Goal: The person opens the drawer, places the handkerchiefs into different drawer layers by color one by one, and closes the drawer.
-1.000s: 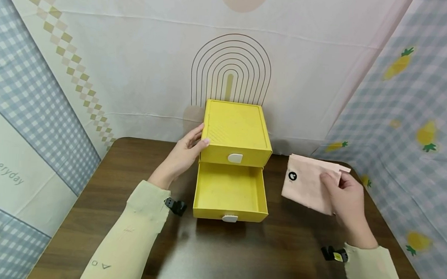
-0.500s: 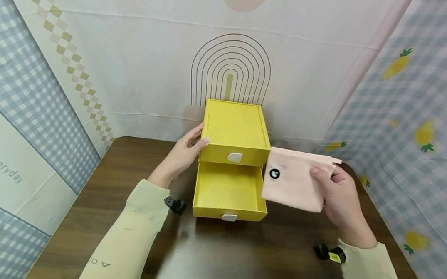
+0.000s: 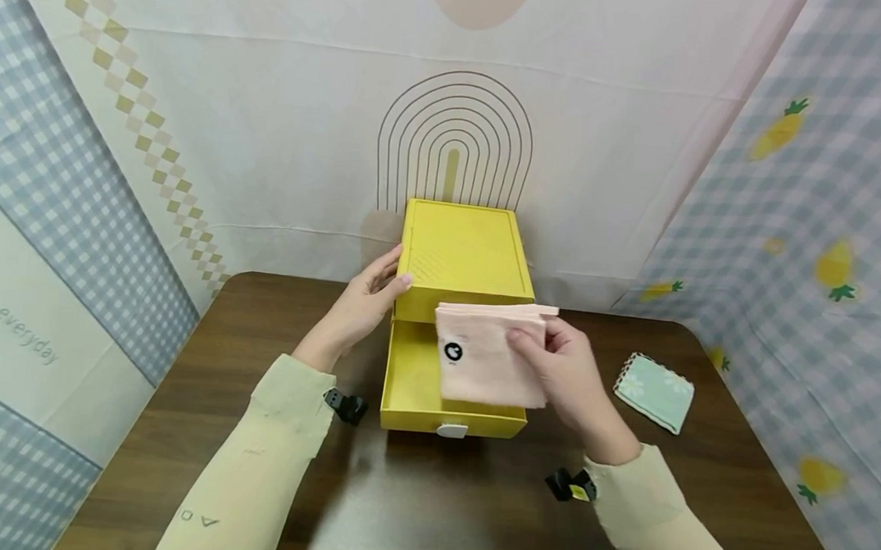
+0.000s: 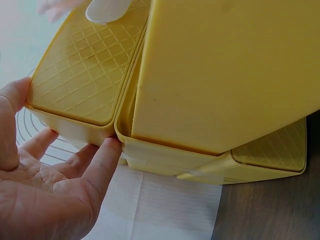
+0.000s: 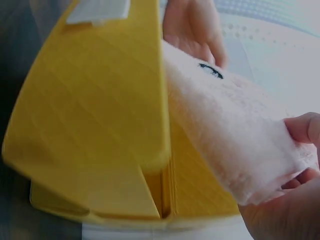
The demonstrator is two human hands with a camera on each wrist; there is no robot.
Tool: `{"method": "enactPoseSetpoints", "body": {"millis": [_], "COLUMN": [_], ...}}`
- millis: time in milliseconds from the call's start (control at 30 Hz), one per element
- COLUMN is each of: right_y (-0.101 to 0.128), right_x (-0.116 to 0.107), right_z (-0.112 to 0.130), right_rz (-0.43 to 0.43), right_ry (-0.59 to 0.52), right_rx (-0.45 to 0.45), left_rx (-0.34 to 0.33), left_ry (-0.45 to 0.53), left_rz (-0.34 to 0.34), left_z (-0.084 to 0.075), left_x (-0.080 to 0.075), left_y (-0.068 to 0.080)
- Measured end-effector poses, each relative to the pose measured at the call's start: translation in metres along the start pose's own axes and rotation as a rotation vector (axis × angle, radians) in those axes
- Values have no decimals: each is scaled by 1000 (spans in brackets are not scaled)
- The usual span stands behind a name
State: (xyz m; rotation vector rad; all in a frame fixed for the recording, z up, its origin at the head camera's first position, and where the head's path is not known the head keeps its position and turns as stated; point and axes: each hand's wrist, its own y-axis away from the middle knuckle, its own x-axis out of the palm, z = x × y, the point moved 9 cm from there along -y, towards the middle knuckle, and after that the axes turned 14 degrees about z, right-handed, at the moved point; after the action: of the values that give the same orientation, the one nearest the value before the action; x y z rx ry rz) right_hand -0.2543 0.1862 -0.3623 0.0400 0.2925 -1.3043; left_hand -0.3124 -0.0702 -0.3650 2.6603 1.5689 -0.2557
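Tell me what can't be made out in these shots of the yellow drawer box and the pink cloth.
- Open lower drawer: in the head view, the pink cloth and right hand cover its right half.
- Top drawer handle: hidden behind the cloth in the head view.
- Cloth's logo: too small to read.
- Left hand: palm hidden against the yellow box.

I'm in a staged recording booth: printed cloth backdrops [image 3: 269, 136] hang all around my dark wooden table [image 3: 475, 506].

wall cloth [image 3: 18, 322], 9 o'clock: partial print "…ppy everyday" | left sleeve [image 3: 201, 519], 7 o'clock: marks resembling "O A"
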Motion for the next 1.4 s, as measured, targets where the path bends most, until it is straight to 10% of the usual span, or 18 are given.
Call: {"method": "enactPoseSetpoints", "body": {"millis": [567, 1400], "right_y": [-21, -24], "right_x": [56, 58], "right_z": [-15, -44], "right_rz": [109, 109], "right_ry": [133, 129], "right_rx": [61, 213], "left_rx": [-15, 18], "left_ry": [-16, 0], "left_rz": [-9, -17], "left_z": [1, 29], "left_x": [-1, -9], "left_y": [0, -15]}}
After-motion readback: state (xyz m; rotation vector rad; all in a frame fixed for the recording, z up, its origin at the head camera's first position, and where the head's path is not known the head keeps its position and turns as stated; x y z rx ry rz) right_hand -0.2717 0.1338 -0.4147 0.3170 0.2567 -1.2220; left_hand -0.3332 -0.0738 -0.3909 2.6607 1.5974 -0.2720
